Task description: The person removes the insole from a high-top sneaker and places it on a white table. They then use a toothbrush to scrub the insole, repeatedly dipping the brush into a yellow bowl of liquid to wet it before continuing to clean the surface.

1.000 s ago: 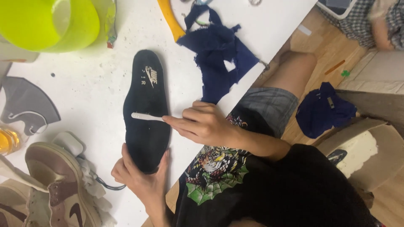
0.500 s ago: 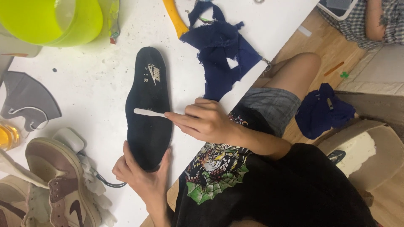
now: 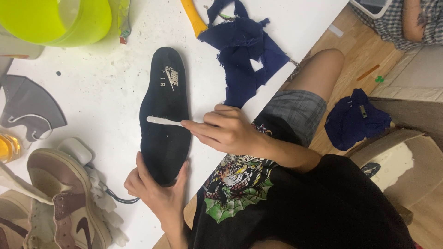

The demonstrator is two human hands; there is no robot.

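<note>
A black shoe insole [image 3: 164, 138] with a white print near its far end lies lengthwise on the white table [image 3: 106, 106]. My left hand [image 3: 157, 191] grips the insole's near end from below, fingers curled around both sides. My right hand [image 3: 226, 131] pinches a thin white brush [image 3: 162, 121] that lies crosswise on the middle of the insole, its head touching the black surface.
A lime-green tub [image 3: 55, 18] is at the far left, torn navy cloth [image 3: 244, 55] and a yellow handle [image 3: 194, 18] beyond the insole. A brown-and-cream sneaker [image 3: 64, 203], a grey shoe piece [image 3: 27, 106] and a white case [image 3: 76, 150] lie left. Table edge runs diagonally; another person [image 3: 406, 23] sits top right.
The brush stays across the middle of the insole with only a slight shift. My left hand keeps its grip on the near end. The view has drifted a little.
</note>
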